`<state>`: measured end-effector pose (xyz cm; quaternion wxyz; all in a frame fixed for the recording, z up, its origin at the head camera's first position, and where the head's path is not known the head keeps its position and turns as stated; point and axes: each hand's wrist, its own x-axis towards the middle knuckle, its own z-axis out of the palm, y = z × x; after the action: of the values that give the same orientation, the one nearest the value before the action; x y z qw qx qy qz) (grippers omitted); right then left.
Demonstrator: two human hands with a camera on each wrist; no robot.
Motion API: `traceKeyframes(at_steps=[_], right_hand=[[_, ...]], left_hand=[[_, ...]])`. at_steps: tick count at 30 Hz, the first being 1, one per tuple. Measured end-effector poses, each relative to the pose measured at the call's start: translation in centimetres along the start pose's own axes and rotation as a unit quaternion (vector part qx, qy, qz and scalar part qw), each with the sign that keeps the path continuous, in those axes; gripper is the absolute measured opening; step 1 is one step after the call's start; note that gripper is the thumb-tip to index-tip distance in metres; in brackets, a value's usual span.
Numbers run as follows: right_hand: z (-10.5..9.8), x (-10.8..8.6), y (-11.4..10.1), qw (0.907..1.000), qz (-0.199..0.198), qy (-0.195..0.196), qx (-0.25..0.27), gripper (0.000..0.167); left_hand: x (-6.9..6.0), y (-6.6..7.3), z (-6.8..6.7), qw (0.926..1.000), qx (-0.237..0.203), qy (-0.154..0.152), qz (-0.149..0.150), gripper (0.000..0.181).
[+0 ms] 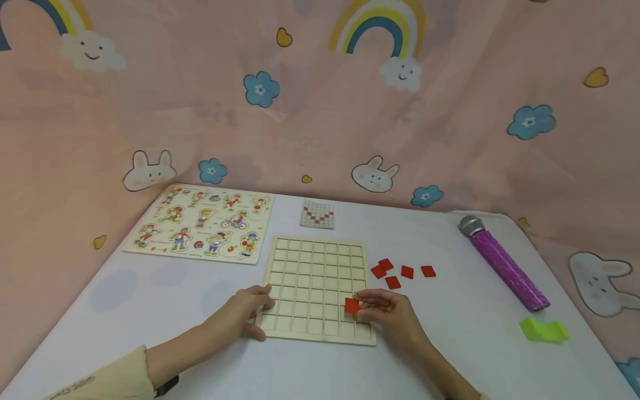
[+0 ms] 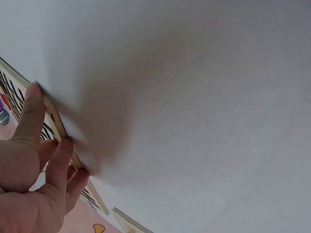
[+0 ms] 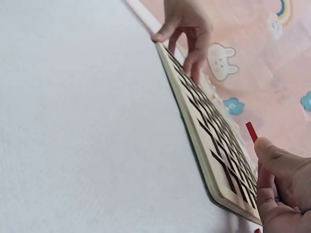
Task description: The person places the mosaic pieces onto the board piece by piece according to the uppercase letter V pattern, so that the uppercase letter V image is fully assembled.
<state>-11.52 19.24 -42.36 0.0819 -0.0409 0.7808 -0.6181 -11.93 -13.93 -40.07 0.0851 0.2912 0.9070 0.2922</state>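
Observation:
A pale wooden grid board (image 1: 320, 289) lies on the table in the head view. My left hand (image 1: 247, 311) holds its left edge, thumb by the near corner and fingers bent along the side; the left wrist view shows these fingers (image 2: 60, 160) against the edge. Between the thumb and fingers of my right hand (image 1: 392, 314) is a red square tile (image 1: 352, 305), pinched over the board's lower right squares. The right wrist view shows that tile (image 3: 251, 131) edge-on, raised off the board. Several loose red tiles (image 1: 393, 282) lie right of the board.
Behind the board is a small pattern card (image 1: 317, 214). A picture puzzle board (image 1: 197, 225) lies at the back left. On the right are a purple microphone (image 1: 507, 266) and a bright green curved piece (image 1: 544, 330). A pink printed cloth (image 1: 310, 122) hangs behind the table.

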Motion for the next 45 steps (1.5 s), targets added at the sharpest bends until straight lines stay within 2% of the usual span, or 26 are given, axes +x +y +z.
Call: traceKeyframes(at_steps=[7,18,30,37,45], right_hand=[[1.8,0.0,0.1,0.9967,-0.053,-0.048,0.039,0.04],[3.2,0.6,0.1,0.9949,-0.07,-0.063,0.035,0.038],[4.3,0.7,-0.4,0.9958,-0.07,-0.057,-0.017,0.033],[4.5,0.7,-0.7,0.9956,-0.072,-0.04,-0.045,0.031],[4.7,0.7,-0.4,0.9933,-0.092,-0.053,-0.045,0.031]], left_hand=[[-0.1,0.1,0.1,0.9999,0.01,0.0,0.003,0.051],[-0.1,0.3,0.1,0.9997,0.021,0.006,0.006,0.052],[-0.2,0.4,0.1,0.9996,0.011,0.015,0.019,0.052],[0.0,0.4,0.0,0.9997,0.011,0.013,0.015,0.053],[-0.1,0.5,0.0,0.9998,0.012,0.012,0.011,0.053]])
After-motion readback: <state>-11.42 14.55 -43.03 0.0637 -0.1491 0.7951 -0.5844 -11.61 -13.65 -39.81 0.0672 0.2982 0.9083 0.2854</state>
